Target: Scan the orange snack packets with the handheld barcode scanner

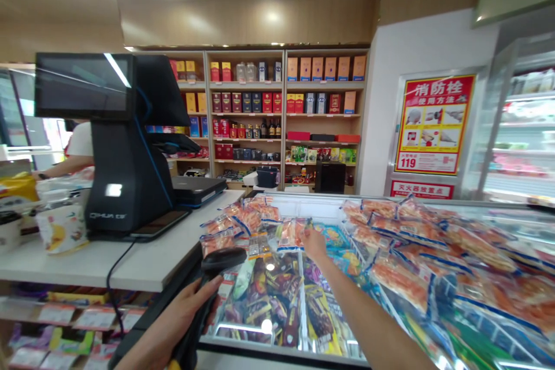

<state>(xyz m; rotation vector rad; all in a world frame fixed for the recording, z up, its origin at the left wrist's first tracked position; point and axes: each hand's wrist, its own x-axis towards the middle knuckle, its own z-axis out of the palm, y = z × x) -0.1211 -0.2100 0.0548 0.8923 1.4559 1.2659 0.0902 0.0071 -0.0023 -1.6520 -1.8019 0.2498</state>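
My left hand point(184, 309) is wrapped round the handle of a black barcode scanner point(222, 260), whose head points away over the freezer. At the end of its outstretched arm, my right hand point(314, 243) grips the right edge of a clear packet of orange-pink food point(291, 233) with blue trim. Just left of it, similar packets point(249, 218) lie in a pile on the freezer's glass top point(277, 277). Beneath the glass are ice creams in coloured wrappers point(264, 298). A larger heap of the same packets point(403, 277) spreads across the right side.
On the left, a white counter point(191, 237) carries a black checkout terminal point(125, 185) and a white printed pouch point(63, 228). A cable point(113, 277) hangs over its front. Boxed goods fill shelves point(284, 87) behind. A person's arm point(69, 166) shows at far left.
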